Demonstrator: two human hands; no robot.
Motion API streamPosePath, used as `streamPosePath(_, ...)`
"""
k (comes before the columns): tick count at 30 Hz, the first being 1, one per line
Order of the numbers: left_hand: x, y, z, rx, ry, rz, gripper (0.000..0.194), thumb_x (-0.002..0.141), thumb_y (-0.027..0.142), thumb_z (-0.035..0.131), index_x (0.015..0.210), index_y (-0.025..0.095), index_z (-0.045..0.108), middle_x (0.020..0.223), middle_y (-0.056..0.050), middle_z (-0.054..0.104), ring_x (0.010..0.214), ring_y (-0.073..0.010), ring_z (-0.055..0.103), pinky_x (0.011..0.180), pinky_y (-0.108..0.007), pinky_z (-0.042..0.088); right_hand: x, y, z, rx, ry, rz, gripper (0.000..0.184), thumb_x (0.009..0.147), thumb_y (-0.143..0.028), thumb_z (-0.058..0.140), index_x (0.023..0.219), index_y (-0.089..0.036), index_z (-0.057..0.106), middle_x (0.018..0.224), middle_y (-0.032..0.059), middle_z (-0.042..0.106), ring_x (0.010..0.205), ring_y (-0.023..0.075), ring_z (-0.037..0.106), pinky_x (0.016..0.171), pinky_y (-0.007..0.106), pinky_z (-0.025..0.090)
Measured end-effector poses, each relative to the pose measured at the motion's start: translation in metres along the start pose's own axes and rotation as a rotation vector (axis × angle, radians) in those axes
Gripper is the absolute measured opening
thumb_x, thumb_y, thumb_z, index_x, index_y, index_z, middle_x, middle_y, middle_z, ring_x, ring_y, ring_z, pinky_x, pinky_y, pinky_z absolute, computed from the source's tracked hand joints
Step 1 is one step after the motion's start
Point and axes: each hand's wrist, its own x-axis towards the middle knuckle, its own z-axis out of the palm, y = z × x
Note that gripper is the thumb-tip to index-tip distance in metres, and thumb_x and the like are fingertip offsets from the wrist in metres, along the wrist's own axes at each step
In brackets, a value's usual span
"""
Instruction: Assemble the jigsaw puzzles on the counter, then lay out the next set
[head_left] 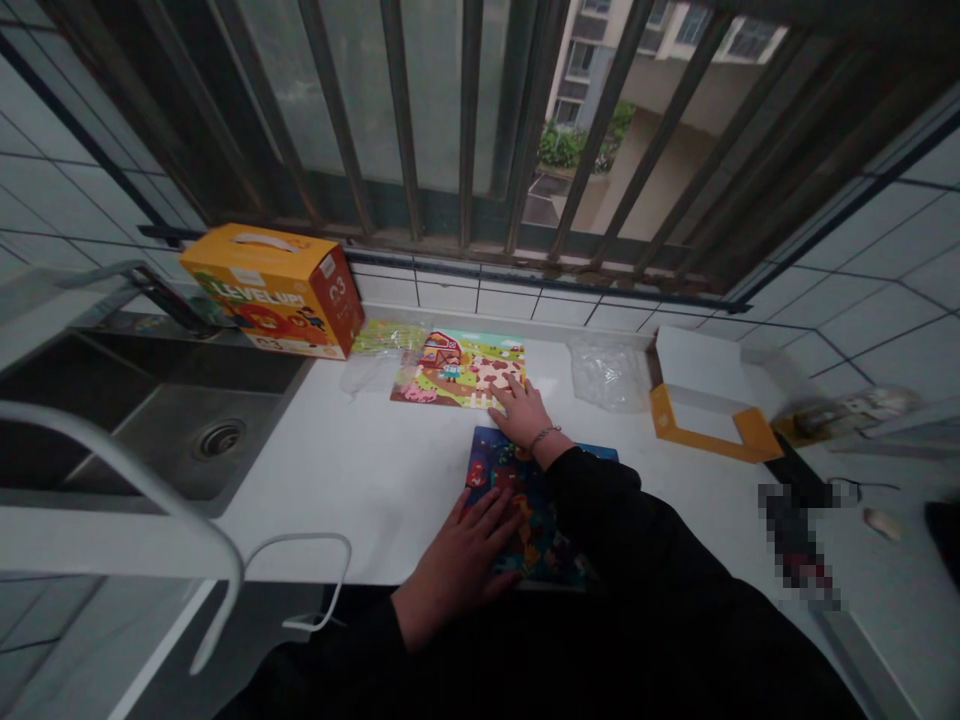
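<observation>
My left hand (pixel 461 550) lies flat, fingers stretched out, on a dark blue picture sheet (pixel 532 555) with colourful figures, perhaps a puzzle, near the counter's front edge. Beyond it, my right hand (pixel 523 412) reaches over the sheet's top edge. Its spread fingertips rest on the cow at the lower right of a bright farm picture (pixel 427 385) with a red barn and a pig. Neither hand is wrapped round anything. My right sleeve and both hands hide parts of the dark blue sheet.
An orange carton (pixel 274 290) stands by the metal sink (pixel 262 400) at left. Clear plastic wrapping (pixel 607 375) and an opened white-and-orange box (pixel 705 425) lie to the right. A curved white bar (pixel 150 480) crosses the left foreground. Window bars (pixel 469 120) rise behind the counter.
</observation>
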Motion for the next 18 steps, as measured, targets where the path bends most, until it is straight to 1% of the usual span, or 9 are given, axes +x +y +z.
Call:
streamPosePath(3, 0.010, -0.002, 0.005, -0.013, -0.003, 0.016, 0.087, 0.101, 0.060, 0.066, 0.176, 0.029, 0.032, 0.184, -0.009, 0.028, 0.169, -0.0339, 0.030, 0.139, -0.059, 0.015, -0.009, 0.021, -0.016, -0.077, 0.120, 0.077, 0.057, 0.109, -0.051, 0.054, 0.164, -0.034, 0.055, 0.182, 0.0118, 0.031, 0.166, 0.0436, 0.026, 0.130, 0.066, 0.022)
streamPosePath(6, 0.025, -0.002, 0.013, -0.041, -0.001, 0.052, 0.085, 0.104, 0.066, 0.059, 0.176, 0.030, 0.031, 0.184, -0.009, 0.026, 0.169, -0.0330, 0.029, 0.139, -0.060, 0.015, -0.024, 0.064, -0.034, -0.199, 0.276, 0.333, 0.063, 0.104, -0.041, 0.065, 0.164, -0.027, 0.053, 0.183, 0.0180, 0.024, 0.168, 0.0451, 0.017, 0.130, 0.071, 0.014)
streamPosePath(8, 0.035, 0.000, 0.017, -0.045, 0.013, 0.066, 0.084, 0.105, 0.068, 0.057, 0.176, 0.030, 0.033, 0.184, -0.009, 0.026, 0.170, -0.0330, 0.028, 0.138, -0.060, 0.015, -0.036, 0.098, -0.044, -0.236, 0.263, 0.506, 0.073, 0.100, -0.041, 0.070, 0.167, -0.024, 0.047, 0.180, 0.0234, 0.029, 0.163, 0.0480, 0.024, 0.125, 0.074, 0.020)
streamPosePath(9, 0.041, 0.002, 0.019, -0.043, 0.022, 0.068, 0.083, 0.105, 0.068, 0.056, 0.175, 0.029, 0.034, 0.184, -0.010, 0.026, 0.170, -0.0331, 0.028, 0.138, -0.060, 0.016, -0.042, 0.115, -0.049, -0.242, 0.239, 0.545, 0.070, 0.100, -0.039, 0.068, 0.166, -0.023, 0.049, 0.173, 0.0245, 0.041, 0.158, 0.0464, 0.033, 0.123, 0.072, 0.024)
streamPosePath(11, 0.051, 0.006, 0.023, -0.041, 0.036, 0.071, 0.082, 0.106, 0.069, 0.055, 0.174, 0.029, 0.036, 0.184, -0.011, 0.027, 0.169, -0.0336, 0.029, 0.138, -0.061, 0.016, -0.055, 0.143, -0.058, -0.256, 0.180, 0.546, 0.051, 0.104, -0.032, 0.060, 0.153, -0.021, 0.063, 0.150, 0.0231, 0.063, 0.143, 0.0405, 0.049, 0.119, 0.065, 0.032)
streamPosePath(12, 0.056, 0.008, 0.024, -0.043, 0.041, 0.075, 0.082, 0.106, 0.069, 0.055, 0.174, 0.028, 0.036, 0.183, -0.011, 0.028, 0.169, -0.0337, 0.029, 0.138, -0.061, 0.016, -0.062, 0.154, -0.062, -0.261, 0.163, 0.543, 0.042, 0.105, -0.028, 0.055, 0.143, -0.020, 0.070, 0.140, 0.0220, 0.068, 0.137, 0.0382, 0.052, 0.118, 0.062, 0.034)
streamPosePath(13, 0.062, 0.010, 0.025, -0.047, 0.046, 0.077, 0.081, 0.106, 0.069, 0.055, 0.173, 0.028, 0.037, 0.183, -0.012, 0.030, 0.169, -0.0337, 0.029, 0.138, -0.061, 0.016, -0.069, 0.164, -0.065, -0.268, 0.154, 0.540, 0.038, 0.105, -0.026, 0.052, 0.134, -0.020, 0.075, 0.134, 0.0213, 0.070, 0.134, 0.0368, 0.054, 0.117, 0.060, 0.035)
streamPosePath(15, 0.073, 0.015, 0.027, -0.057, 0.054, 0.077, 0.080, 0.106, 0.070, 0.054, 0.172, 0.027, 0.039, 0.182, -0.012, 0.032, 0.169, -0.0335, 0.029, 0.138, -0.061, 0.016, -0.084, 0.180, -0.071, -0.284, 0.166, 0.562, 0.037, 0.105, -0.024, 0.049, 0.125, -0.020, 0.080, 0.137, 0.0212, 0.068, 0.136, 0.0369, 0.052, 0.118, 0.059, 0.035)
streamPosePath(18, 0.088, 0.021, 0.032, -0.063, 0.069, 0.077, 0.078, 0.106, 0.070, 0.055, 0.169, 0.025, 0.043, 0.179, -0.013, 0.038, 0.169, -0.0329, 0.029, 0.139, -0.059, 0.016, -0.106, 0.200, -0.075, -0.277, 0.183, 0.673, 0.038, 0.102, -0.024, 0.053, 0.130, -0.021, 0.079, 0.151, 0.0220, 0.060, 0.138, 0.0380, 0.054, 0.117, 0.058, 0.038)
